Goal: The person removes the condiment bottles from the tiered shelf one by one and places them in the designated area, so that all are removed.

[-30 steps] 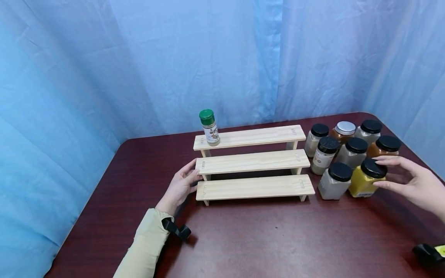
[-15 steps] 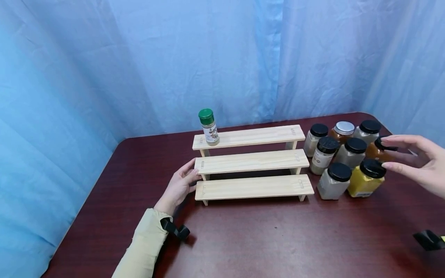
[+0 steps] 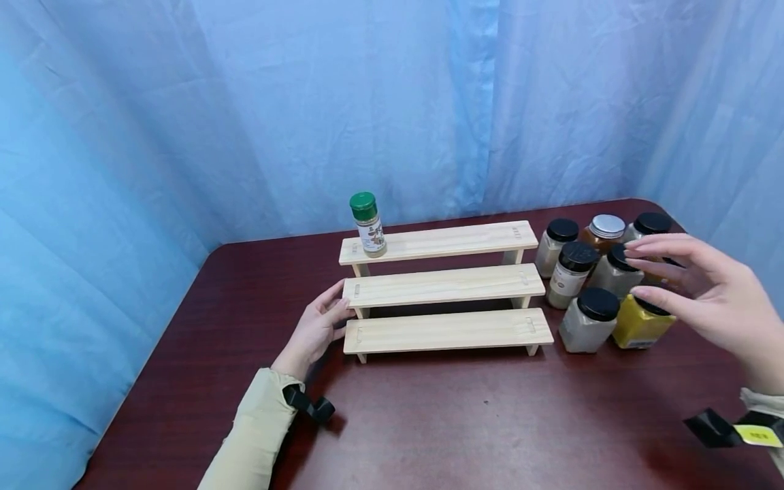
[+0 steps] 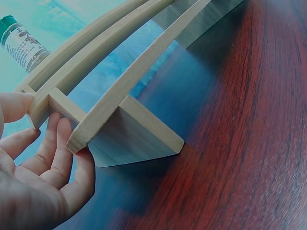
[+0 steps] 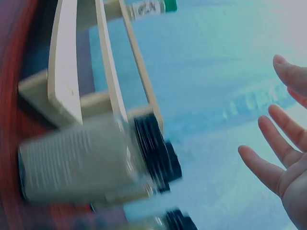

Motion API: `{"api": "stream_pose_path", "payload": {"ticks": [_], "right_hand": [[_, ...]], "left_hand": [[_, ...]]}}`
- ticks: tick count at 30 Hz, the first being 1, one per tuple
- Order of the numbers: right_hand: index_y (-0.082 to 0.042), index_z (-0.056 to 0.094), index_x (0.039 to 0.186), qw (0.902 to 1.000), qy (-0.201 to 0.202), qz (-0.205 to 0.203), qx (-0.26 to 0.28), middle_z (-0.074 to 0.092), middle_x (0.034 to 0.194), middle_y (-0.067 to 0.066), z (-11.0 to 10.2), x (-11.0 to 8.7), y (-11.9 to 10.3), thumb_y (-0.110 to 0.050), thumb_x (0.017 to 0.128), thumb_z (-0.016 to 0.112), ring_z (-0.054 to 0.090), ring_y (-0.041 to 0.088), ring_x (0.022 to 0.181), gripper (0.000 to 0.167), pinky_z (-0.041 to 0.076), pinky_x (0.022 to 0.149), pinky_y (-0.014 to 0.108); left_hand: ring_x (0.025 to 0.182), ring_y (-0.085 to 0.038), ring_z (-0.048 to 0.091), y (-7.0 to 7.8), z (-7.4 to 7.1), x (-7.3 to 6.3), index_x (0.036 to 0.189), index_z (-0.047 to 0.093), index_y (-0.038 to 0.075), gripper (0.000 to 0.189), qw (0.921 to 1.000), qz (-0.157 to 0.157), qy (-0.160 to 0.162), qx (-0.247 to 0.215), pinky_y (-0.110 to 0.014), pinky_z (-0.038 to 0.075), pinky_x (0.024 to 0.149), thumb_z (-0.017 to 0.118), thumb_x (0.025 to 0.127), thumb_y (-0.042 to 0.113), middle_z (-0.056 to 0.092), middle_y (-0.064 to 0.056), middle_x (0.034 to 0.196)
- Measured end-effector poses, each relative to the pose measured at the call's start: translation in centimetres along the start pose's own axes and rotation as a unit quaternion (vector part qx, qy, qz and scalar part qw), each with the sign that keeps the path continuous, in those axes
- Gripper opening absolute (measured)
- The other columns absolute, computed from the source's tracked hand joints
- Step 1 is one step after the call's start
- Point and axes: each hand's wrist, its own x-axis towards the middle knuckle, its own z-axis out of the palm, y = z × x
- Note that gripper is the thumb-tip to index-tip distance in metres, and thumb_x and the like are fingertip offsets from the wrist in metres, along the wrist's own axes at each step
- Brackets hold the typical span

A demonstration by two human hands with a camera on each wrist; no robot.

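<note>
My left hand (image 3: pixel 314 333) grips the left end of a three-tier wooden rack (image 3: pixel 444 286). In the left wrist view the thumb lies against the middle shelf while the fingers curl beneath the shelf ends. A green-capped seasoning bottle (image 3: pixel 371 236) stands at the left of the top shelf. My right hand (image 3: pixel 713 296), holding nothing, hovers over the spice jars with its fingers spread. Its thumb overlaps the black lid of a yellow spice jar (image 3: pixel 638 325). Beside that stands a black-lidded jar of greyish powder (image 3: pixel 582 332), seen large and blurred in the right wrist view.
Several more jars cluster right of the rack, including a labelled one (image 3: pixel 567 280) and one with a silver lid (image 3: pixel 608 226). Some are partly hidden by the right hand. Blue curtains (image 3: pixel 367 102) hang behind the dark red table (image 3: pixel 459 422).
My right hand has left the yellow jar's lid, lifting and moving left over the jars. The left hand stays on the rack.
</note>
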Motion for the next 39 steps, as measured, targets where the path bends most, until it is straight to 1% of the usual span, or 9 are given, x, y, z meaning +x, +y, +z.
{"api": "stream_pose_path", "payload": {"ticks": [3,5,9,13,19,22,28,33,39], "right_hand": [[0.017,0.052,0.118,0.9997,0.002,-0.014,0.021,0.056,0.122,0.003,1.5,0.3,-0.5,0.026,0.074,0.061,0.060,0.006,0.107,0.046,0.044,0.087,0.011],[0.018,0.052,0.117,0.9971,0.002,-0.023,0.072,0.057,0.121,0.005,2.7,0.6,-0.6,0.026,0.074,0.061,0.061,0.008,0.107,0.044,0.045,0.087,0.012],[0.020,0.050,0.116,0.9821,-0.002,-0.037,0.185,0.059,0.121,0.008,4.9,1.2,-0.8,0.022,0.078,0.061,0.062,0.013,0.107,0.039,0.047,0.087,0.016],[0.017,0.053,0.116,0.9820,-0.009,-0.044,0.183,0.059,0.120,0.005,6.7,2.5,-1.0,0.021,0.078,0.061,0.061,0.011,0.105,0.039,0.046,0.089,0.016],[0.015,0.053,0.116,0.9707,0.001,-0.028,0.239,0.062,0.114,0.008,9.1,6.1,-1.5,0.027,0.077,0.057,0.062,0.014,0.101,0.041,0.049,0.086,0.020],[0.012,0.053,0.117,0.9720,0.001,-0.007,0.235,0.063,0.113,0.006,10.2,7.8,-1.9,0.024,0.079,0.057,0.061,0.014,0.102,0.040,0.050,0.086,0.021],[0.000,0.054,0.125,0.9855,-0.028,0.065,0.154,0.059,0.117,-0.002,12.5,10.4,-2.1,0.004,0.087,0.063,0.055,0.009,0.112,0.039,0.045,0.095,0.022],[-0.006,0.049,0.135,0.9872,-0.065,0.093,0.112,0.050,0.132,0.008,14.4,12.5,-1.9,-0.008,0.088,0.066,0.047,0.022,0.124,0.050,0.040,0.103,0.036],[-0.017,0.043,0.142,0.9840,-0.103,0.110,0.095,0.040,0.143,0.007,16.9,15.0,-2.6,-0.018,0.086,0.070,0.038,0.024,0.131,0.062,0.034,0.107,0.043]], "left_hand": [[0.091,-0.008,0.057,0.0,-0.1,0.0,0.152,0.024,0.017,0.054,1.0000,0.000,0.000,0.001,-0.033,0.050,0.080,0.044,0.101,0.017,0.049,-0.011,0.126],[0.091,-0.008,0.057,0.0,-0.1,0.0,0.152,0.023,0.016,0.054,1.0000,0.000,-0.001,0.001,-0.034,0.050,0.081,0.044,0.102,0.017,0.049,-0.012,0.127],[0.091,-0.008,0.057,0.0,-0.2,-0.1,0.152,0.023,0.016,0.054,1.0000,-0.001,-0.002,-0.001,-0.034,0.050,0.081,0.044,0.102,0.017,0.049,-0.011,0.127],[0.092,-0.008,0.057,0.2,-0.1,-0.2,0.152,0.023,0.017,0.055,1.0000,0.001,-0.006,-0.001,-0.034,0.050,0.081,0.045,0.101,0.018,0.049,-0.011,0.126],[0.092,-0.009,0.057,0.3,-0.1,-0.1,0.152,0.023,0.017,0.056,1.0000,0.001,-0.007,-0.003,-0.034,0.049,0.081,0.046,0.101,0.018,0.047,-0.012,0.130],[0.092,-0.009,0.056,0.3,-0.1,-0.1,0.152,0.024,0.018,0.055,1.0000,0.000,-0.006,-0.004,-0.033,0.049,0.080,0.045,0.101,0.018,0.048,-0.011,0.129],[0.090,-0.009,0.057,0.0,-0.1,0.0,0.151,0.026,0.017,0.054,1.0000,-0.004,-0.001,-0.002,-0.032,0.050,0.079,0.045,0.101,0.017,0.051,-0.010,0.123],[0.091,-0.009,0.057,-0.2,-0.1,0.1,0.151,0.027,0.018,0.053,1.0000,-0.006,0.000,0.001,-0.033,0.049,0.080,0.046,0.101,0.017,0.049,-0.011,0.128],[0.088,-0.008,0.058,0.0,-0.1,0.1,0.151,0.025,0.015,0.054,1.0000,0.001,-0.007,-0.007,-0.033,0.050,0.079,0.045,0.101,0.016,0.053,-0.004,0.116]]}}
